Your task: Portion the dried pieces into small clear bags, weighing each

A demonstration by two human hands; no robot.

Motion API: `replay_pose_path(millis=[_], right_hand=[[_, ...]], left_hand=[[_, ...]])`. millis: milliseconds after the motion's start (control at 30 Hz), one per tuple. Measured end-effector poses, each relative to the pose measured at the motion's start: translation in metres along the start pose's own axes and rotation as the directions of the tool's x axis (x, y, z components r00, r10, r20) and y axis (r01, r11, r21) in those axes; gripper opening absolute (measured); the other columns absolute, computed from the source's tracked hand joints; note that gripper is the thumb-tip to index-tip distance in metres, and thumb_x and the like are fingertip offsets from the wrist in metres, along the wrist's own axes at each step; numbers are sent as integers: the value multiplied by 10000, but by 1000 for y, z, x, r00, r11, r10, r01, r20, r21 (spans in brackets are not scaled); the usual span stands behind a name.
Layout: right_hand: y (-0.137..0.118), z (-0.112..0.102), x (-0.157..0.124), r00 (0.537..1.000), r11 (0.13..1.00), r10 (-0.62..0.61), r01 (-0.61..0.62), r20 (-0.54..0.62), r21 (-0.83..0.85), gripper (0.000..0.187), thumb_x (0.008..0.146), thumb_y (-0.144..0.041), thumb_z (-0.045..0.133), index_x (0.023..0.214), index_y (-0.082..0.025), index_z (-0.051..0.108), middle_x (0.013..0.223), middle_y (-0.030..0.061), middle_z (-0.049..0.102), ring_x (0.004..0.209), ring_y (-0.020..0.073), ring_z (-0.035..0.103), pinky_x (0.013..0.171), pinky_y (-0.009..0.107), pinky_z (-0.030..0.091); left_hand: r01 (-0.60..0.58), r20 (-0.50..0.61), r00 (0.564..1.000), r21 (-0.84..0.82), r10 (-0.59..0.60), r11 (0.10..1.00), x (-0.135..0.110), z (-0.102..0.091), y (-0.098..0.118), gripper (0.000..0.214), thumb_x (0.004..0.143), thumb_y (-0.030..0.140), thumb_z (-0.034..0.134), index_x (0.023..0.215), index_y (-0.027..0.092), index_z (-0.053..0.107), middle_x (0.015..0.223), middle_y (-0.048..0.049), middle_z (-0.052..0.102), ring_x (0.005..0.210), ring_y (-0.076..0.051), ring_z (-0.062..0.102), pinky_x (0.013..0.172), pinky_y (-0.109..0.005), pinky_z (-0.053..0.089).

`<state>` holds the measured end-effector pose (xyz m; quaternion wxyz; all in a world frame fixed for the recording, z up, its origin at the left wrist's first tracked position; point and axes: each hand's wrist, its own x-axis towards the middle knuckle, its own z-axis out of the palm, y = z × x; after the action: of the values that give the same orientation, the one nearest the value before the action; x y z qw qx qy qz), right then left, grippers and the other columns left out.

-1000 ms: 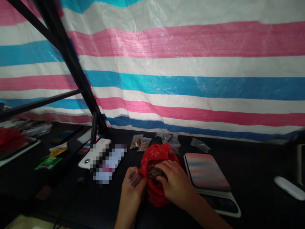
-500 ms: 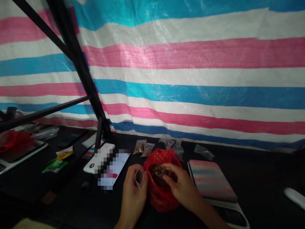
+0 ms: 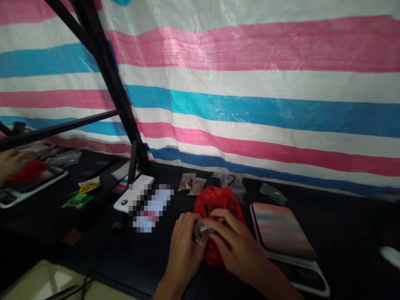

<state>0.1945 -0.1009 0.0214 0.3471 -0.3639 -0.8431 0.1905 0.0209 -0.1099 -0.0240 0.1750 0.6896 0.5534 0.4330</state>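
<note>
My left hand (image 3: pixel 187 237) is closed around a small clear plastic bag (image 3: pixel 197 233), its mouth held open. My right hand (image 3: pixel 233 241) pinches a small, shiny, cup-like thing (image 3: pixel 205 228) at that mouth; its exact kind is hard to make out. Under and behind both hands stands a red plastic bag (image 3: pixel 218 198), open at the top, with brown dried bits inside. Two small filled zip bags (image 3: pixel 186 183) lie just behind it. To the right sits a kitchen scale (image 3: pixel 283 231) with a pinkish, streaky top.
Crumpled clear bags (image 3: pixel 239 187) and a flat clear bag (image 3: pixel 273 193) lie at the back. A white phone-like device (image 3: pixel 145 183) and a blurred-out screen are on the left. Beyond the black frame (image 3: pixel 125 114), another person's hand (image 3: pixel 12 164) is over a second scale (image 3: pixel 37 187).
My right hand has come out of the red bag and moved left to the small clear bag in my left hand, bringing the cup-like thing. The view has tilted down.
</note>
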Motion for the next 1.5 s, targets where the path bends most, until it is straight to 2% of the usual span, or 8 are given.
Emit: replay_pose_path(millis=[167,467,633,767,933,1133,1267,1500], right_hand=[[-1,2,-1,982,980,-183,178,-51,-91,402,987,-97,435,1323,-248,597,1199,79,682,1107,196,666,1002,327,562],[7,-5,-1,991,980,-107,92,-76,-176,342,990,-162,483,1296,-251,607,1250,91,677,1138,218,668,987,368,572],[16,-17,2,996,985,-27,12,-89,-170,356,969,-115,436,1250,-244,612,1280,86,651,1170,210,642,1003,367,540],[23,-25,5,991,962,127,-115,31,-247,329,934,-127,491,1202,-235,647,1248,84,668,1058,226,678,913,372,555],[31,-23,7,944,881,299,-217,139,-420,340,911,-126,533,1213,-234,643,1237,74,678,944,226,716,811,341,561],[34,-14,8,900,791,415,-286,132,-540,356,938,-198,571,1290,-245,601,1292,76,664,912,248,742,725,344,570],[35,-11,9,894,824,419,-300,160,-481,392,934,-199,591,1322,-247,590,1302,70,666,972,249,734,780,349,574],[30,-10,6,911,909,394,-367,121,-196,355,875,-112,586,1201,-238,650,1199,48,710,1030,236,701,902,355,521]], left_hand=[[36,10,999,-40,-36,999,1,-2,1,85,864,203,618,945,224,637,938,-59,667,888,-245,609,772,-358,481],[10,-1,1000,-19,-10,1000,3,-2,4,63,883,281,652,868,224,628,858,-37,657,818,-219,594,719,-318,462],[25,-5,1000,-1,-25,1000,3,-2,7,176,932,378,618,853,222,596,861,-33,644,815,-203,584,741,-316,458],[44,-55,998,-13,-44,999,1,-4,9,178,936,370,597,834,227,568,854,-33,616,815,-202,587,739,-316,473],[176,-180,965,-89,-190,980,11,-1,8,161,895,376,610,880,222,565,1139,-112,607,1080,-269,611,933,-405,484],[358,143,934,-400,-328,844,47,10,2,175,769,292,649,828,222,500,758,10,597,719,-183,602,685,-289,471],[351,170,933,-621,-317,701,59,9,3,277,683,273,693,707,222,422,654,74,472,620,-114,498,614,-223,411],[429,224,892,-690,-392,583,51,-1,8,275,705,323,751,757,193,515,722,51,546,674,-124,537,648,-226,436]])
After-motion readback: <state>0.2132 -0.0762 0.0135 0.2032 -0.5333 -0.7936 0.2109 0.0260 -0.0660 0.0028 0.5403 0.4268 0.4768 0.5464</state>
